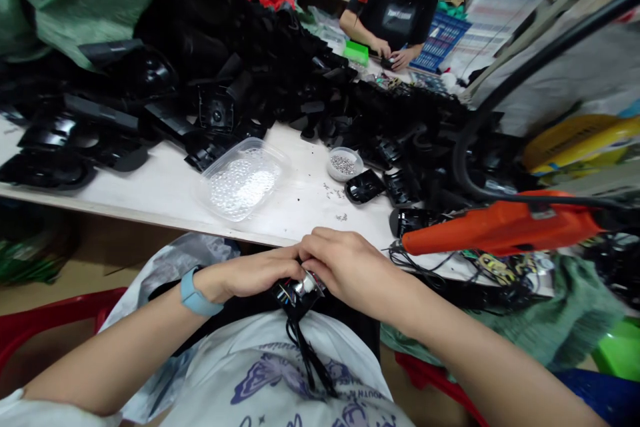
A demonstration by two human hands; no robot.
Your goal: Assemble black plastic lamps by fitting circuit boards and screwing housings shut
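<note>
Both my hands meet low over my lap, just below the table's front edge. My left hand (250, 275), with a blue band on its wrist, grips a small black plastic part (295, 295) that has a shiny metal piece and coloured wires on it. My right hand (345, 267) curls over the top of the same part, fingers pressed on it. A black cable (310, 360) hangs from the part down over my white shirt.
An orange power screwdriver (495, 227) hangs at the right with a thick black hose. A clear tub of small beads (243, 180) and a small round dish of screws (344, 163) stand on the white table (165, 193). Heaps of black plastic housings (240, 73) fill the back. Another person (400, 20) works opposite.
</note>
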